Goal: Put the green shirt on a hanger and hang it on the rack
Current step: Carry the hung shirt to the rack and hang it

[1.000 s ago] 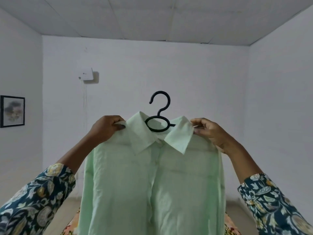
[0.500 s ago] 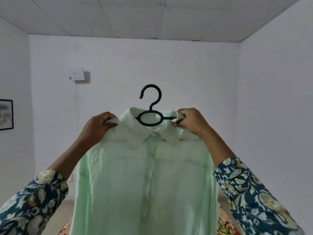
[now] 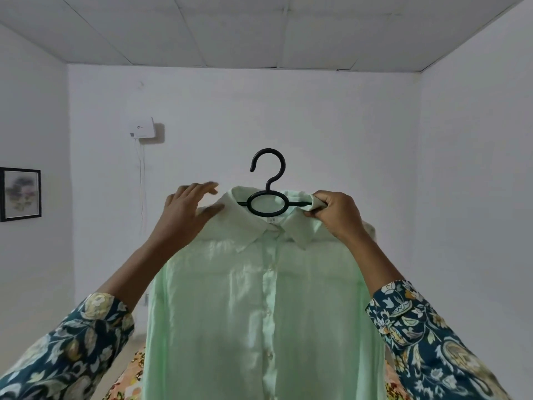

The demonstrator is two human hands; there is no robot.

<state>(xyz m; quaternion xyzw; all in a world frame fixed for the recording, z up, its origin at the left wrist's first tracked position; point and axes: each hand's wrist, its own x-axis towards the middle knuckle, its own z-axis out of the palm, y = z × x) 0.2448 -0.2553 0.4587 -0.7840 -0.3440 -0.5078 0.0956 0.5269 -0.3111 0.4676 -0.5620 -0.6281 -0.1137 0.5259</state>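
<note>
I have the green shirt held up in mid-air at the centre of my view. It is draped on the black hanger, whose hook stands free above the collar. The right hand pinches the hanger's arm together with collar fabric. The left hand is spread at the other shoulder, fingers straight, gripping nothing. I judge the dressing done. Hanging remains, and I see no rack. The neck tag and white wall box carry marks too small to read.

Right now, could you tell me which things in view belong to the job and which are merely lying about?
Job: pale green button-up shirt; black plastic hanger; open left hand; right hand gripping the shirt.
Idle: framed wall picture; white wall-mounted box; floral fabric below.
</note>
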